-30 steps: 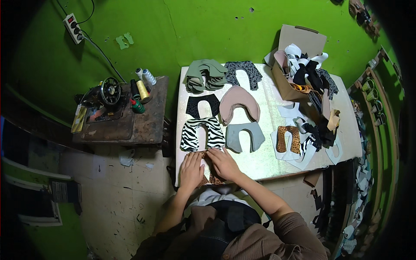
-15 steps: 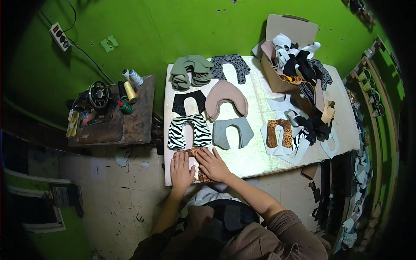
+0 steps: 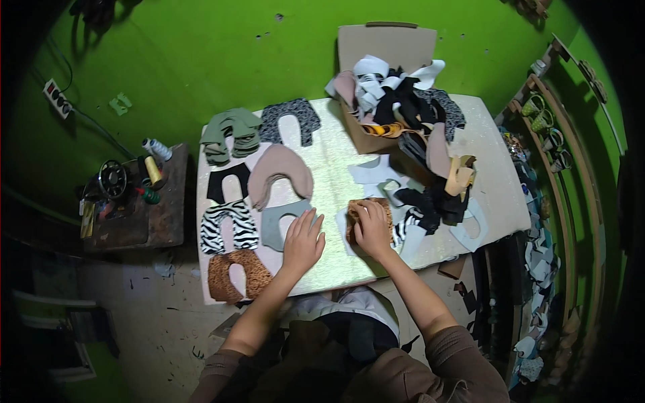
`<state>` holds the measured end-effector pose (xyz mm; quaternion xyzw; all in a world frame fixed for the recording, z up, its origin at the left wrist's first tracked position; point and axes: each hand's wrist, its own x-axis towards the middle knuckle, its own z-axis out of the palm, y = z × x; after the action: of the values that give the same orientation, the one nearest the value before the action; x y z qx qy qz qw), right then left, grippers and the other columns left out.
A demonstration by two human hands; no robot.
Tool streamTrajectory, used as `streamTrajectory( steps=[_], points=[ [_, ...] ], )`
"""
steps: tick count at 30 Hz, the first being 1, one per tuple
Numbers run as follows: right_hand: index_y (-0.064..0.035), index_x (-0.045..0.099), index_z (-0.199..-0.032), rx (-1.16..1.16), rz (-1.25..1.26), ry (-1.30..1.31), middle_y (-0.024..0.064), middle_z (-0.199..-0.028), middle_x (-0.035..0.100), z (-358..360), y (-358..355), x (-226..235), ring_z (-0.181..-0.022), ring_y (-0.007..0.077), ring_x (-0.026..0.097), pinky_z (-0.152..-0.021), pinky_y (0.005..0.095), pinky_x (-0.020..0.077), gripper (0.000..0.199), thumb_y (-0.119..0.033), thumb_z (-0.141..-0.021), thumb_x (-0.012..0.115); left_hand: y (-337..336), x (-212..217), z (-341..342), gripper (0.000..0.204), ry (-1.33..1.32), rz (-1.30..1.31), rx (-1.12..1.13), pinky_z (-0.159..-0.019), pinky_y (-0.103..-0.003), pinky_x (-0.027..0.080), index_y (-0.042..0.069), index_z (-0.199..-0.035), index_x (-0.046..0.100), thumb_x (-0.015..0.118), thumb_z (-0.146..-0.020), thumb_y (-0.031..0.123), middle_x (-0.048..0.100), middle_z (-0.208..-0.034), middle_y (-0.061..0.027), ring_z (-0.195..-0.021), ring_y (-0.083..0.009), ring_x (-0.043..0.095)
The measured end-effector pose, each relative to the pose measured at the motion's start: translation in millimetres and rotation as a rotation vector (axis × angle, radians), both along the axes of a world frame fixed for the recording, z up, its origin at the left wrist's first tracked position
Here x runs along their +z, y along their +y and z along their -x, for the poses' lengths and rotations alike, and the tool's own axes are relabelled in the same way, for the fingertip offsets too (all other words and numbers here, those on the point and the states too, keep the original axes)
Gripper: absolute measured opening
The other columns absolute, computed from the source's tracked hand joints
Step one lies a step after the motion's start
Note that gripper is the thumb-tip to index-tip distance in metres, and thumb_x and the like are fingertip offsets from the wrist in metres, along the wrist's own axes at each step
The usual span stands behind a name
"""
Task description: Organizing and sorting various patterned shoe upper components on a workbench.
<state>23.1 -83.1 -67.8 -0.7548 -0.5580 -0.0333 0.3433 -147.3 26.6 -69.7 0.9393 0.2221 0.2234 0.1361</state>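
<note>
Leopard-print fuzzy cutout [image 3: 366, 213] under right hand [image 3: 373, 228], grip flat open; left hand [image 3: 303, 243] splayed on table [image 3: 336, 181].

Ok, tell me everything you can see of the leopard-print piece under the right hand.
The leopard-print piece is a flat, soft-looking cut of brown and tan spotted fabric, possibly a small stack. It lies flat on the pale table, right of the grey U-shaped piece and just left of the loose pile of white and black cut pieces. The right hand rests on top, palm down, covering most of it, so its full outline is hidden. The left hand lies apart from it.
</note>
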Motion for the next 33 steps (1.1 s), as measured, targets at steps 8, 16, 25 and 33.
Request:
streamTrajectory(
  steps=[8, 16, 25, 33],
  points=[
    [-0.0055, 0.051, -0.116, 0.013, 0.095, -0.016, 0.0201, -0.119, 0.044, -60.9, -11.2, -15.2, -0.116, 0.0375, 0.04, -0.097, 0.0451, 0.0345, 0.045, -0.003, -0.072, 0.059, -24.2, -14.0, -93.2, 0.044, 0.035, 0.045, -0.055, -0.099, -0.043, 0.034, 0.003, -0.122, 0.049, 0.056, -0.081, 0.017, 0.048, -0.126, -0.0174, -0.118, -0.0319, 0.045],
    [-0.0053, 0.052, -0.116, 0.16, 0.181, -0.072, 0.0134, -0.105, 0.052, -73.6, -18.7, -34.3, -0.107, 0.03, 0.047, -0.099, 0.0458, 0.0312, 0.045, -0.002, -0.071, 0.055, -52.3, -23.6, -100.2, 0.051, 0.062, 0.241, 0.058, -0.101, -0.043, 0.031, 0.002, -0.126, 0.045, 0.058, -0.079, 0.019, 0.041, -0.132, -0.02, -0.122, -0.0352, 0.039],
    [-0.0092, 0.058, -0.106, 0.521, 0.143, 0.195, 0.0091, -0.086, 0.06, -60.1, -15.2, 28.0, -0.084, 0.0274, 0.057, -0.073, 0.037, 0.0458, 0.032, -0.005, -0.074, 0.057, -32.1, -1.9, -67.9, 0.046, 0.005, 0.488, 0.004, -0.106, -0.045, 0.023, 0.013, -0.117, 0.055, 0.068, -0.075, 0.027, 0.032, -0.142, -0.0125, -0.132, -0.0377, 0.024],
    [-0.0117, 0.062, -0.102, 0.784, 0.32, 0.23, 0.0083, -0.09, 0.062, -24.7, 6.1, 65.4, -0.085, 0.0277, 0.056, -0.073, 0.0377, 0.0473, 0.032, -0.001, -0.072, 0.056, -18.9, 26.2, -17.2, 0.042, -0.092, 0.518, -0.111, -0.103, -0.045, 0.028, 0.008, -0.108, 0.057, 0.071, -0.072, 0.025, 0.041, -0.134, -0.0114, -0.129, -0.0343, 0.03]
  ],
)
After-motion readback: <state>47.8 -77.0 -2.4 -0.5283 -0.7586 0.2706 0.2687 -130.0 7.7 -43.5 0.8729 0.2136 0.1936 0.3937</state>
